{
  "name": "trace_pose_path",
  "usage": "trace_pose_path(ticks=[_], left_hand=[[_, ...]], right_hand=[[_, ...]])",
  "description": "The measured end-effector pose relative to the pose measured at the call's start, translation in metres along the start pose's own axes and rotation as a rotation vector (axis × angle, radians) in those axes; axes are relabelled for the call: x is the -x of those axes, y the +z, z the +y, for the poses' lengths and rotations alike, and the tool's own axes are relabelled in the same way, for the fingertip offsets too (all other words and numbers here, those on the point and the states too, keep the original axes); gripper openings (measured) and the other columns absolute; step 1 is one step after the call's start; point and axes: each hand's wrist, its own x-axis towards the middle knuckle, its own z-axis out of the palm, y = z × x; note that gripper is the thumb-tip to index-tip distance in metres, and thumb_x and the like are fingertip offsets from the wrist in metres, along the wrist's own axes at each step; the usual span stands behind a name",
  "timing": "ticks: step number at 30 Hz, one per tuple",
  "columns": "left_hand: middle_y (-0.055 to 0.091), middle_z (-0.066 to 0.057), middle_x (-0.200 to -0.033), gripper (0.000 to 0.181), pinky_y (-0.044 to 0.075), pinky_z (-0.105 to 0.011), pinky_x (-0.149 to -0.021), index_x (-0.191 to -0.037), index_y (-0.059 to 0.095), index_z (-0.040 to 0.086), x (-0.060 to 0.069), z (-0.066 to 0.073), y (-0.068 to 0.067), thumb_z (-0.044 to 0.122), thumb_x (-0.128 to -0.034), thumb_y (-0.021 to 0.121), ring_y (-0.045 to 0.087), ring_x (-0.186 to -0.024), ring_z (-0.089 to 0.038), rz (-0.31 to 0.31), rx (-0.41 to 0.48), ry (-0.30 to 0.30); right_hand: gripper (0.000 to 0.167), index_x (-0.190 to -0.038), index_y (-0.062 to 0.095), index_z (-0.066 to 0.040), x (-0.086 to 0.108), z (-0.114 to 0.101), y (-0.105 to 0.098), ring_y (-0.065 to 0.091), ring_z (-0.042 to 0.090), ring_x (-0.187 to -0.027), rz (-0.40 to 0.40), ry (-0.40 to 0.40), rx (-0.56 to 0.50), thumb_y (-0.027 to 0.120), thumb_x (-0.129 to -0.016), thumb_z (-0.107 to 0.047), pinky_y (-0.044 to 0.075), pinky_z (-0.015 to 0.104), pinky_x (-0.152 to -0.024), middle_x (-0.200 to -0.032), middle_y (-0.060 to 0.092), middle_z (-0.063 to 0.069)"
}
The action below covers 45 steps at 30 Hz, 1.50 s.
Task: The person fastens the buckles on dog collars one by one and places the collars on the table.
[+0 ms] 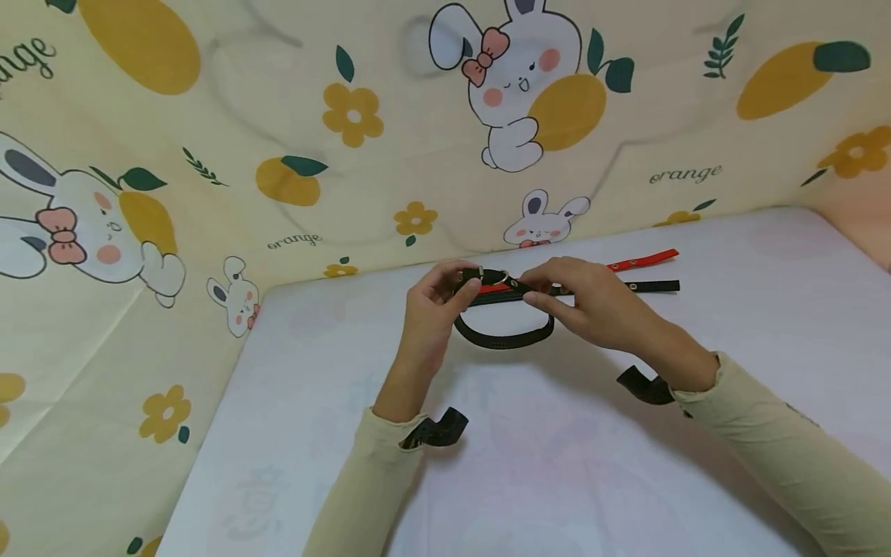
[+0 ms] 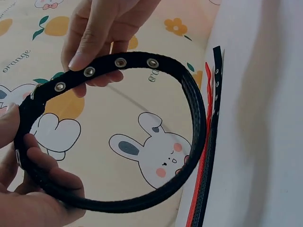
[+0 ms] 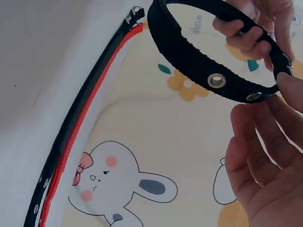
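A black collar (image 1: 504, 341) with metal eyelets is held up in a loop between both hands. My left hand (image 1: 433, 306) grips its buckle end, thumb and fingers curled round the strap. Near those fingers show a metal buckle (image 1: 481, 274) and a ring. My right hand (image 1: 597, 303) pinches the eyelet end between thumb and fingers, close to the buckle. In the left wrist view the eyelet strap (image 2: 120, 62) runs up to the right hand (image 2: 99, 35). The right wrist view shows the loop from the other side, the left hand's fingers (image 3: 246, 40) behind it.
Behind the held collar, a red strap (image 1: 643, 261) and another black strap (image 1: 654, 286) with eyelets lie side by side on the white table (image 1: 313, 433). A cloth backdrop (image 1: 390, 178) printed with rabbits and oranges rises along the table's far and left sides.
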Motion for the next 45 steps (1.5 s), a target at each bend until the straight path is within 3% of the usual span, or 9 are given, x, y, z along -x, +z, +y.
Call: trace_pose_path(ticks=[11,24,31,37,41,45], left_hand=[[0.066,0.005,-0.096,0.025,0.047,-0.022,-0.079,-0.115,0.067,-0.003,0.0008,-0.0015,0.0014,0.004,-0.0910,0.070,0.057,-0.089,-0.012,-0.051,0.002,-0.038],[0.071,0.005,-0.096,0.023,0.051,-0.028,-0.088,-0.110,0.069,-0.006,0.0045,-0.0037,0.0057,0.000,-0.0878,0.072,0.064,-0.095,-0.015,-0.099,-0.004,-0.047],[0.072,0.006,-0.093,0.024,0.049,-0.030,-0.090,-0.109,0.068,-0.009,0.0045,-0.0025,0.0052,0.002,-0.0882,0.073,0.064,-0.096,-0.015,-0.050,0.009,-0.035],[0.070,0.004,-0.090,0.027,0.046,-0.024,-0.079,-0.111,0.068,-0.008,0.0038,-0.0023,0.0014,0.007,-0.0892,0.073,0.056,-0.083,-0.012,0.021,0.080,-0.044],[0.071,0.006,-0.089,0.028,0.047,-0.023,-0.078,-0.111,0.068,-0.008,0.0032,-0.0019,0.0017,0.007,-0.0886,0.074,0.056,-0.082,-0.012,0.014,0.100,-0.037],[0.073,0.008,-0.089,0.027,0.049,-0.026,-0.086,-0.111,0.068,-0.009,0.0029,-0.0016,0.0040,0.003,-0.0880,0.073,0.062,-0.088,-0.011,-0.012,0.095,-0.044]], right_hand=[[0.020,-0.112,0.072,-0.019,-0.0013,-0.0020,-0.0048,0.055,0.002,-0.083,0.015,0.013,-0.054,0.071,-0.092,-0.017,0.052,0.029,-0.076,-0.088,0.064,-0.011],[0.019,-0.108,0.074,-0.022,-0.0007,-0.0047,-0.0025,0.053,0.002,-0.078,-0.006,0.038,-0.100,0.076,-0.089,-0.021,0.047,0.029,-0.069,-0.083,0.063,-0.015],[0.025,-0.111,0.074,-0.021,-0.0016,-0.0027,-0.0033,0.055,0.003,-0.079,-0.046,0.093,-0.087,0.078,-0.087,-0.023,0.047,0.030,-0.073,-0.082,0.064,-0.013],[0.026,-0.114,0.072,-0.023,-0.0024,0.0002,-0.0070,0.058,0.003,-0.082,-0.062,0.153,-0.112,0.076,-0.089,-0.025,0.046,0.026,-0.073,-0.089,0.070,-0.012],[0.023,-0.112,0.074,-0.020,-0.0028,-0.0005,-0.0094,0.060,0.002,-0.081,-0.027,0.133,-0.141,0.075,-0.089,-0.021,0.047,0.019,-0.071,-0.094,0.073,-0.009],[0.023,-0.111,0.075,-0.019,-0.0028,-0.0043,-0.0091,0.062,0.001,-0.079,-0.009,0.122,-0.176,0.077,-0.088,-0.020,0.049,0.017,-0.073,-0.094,0.074,-0.009]])
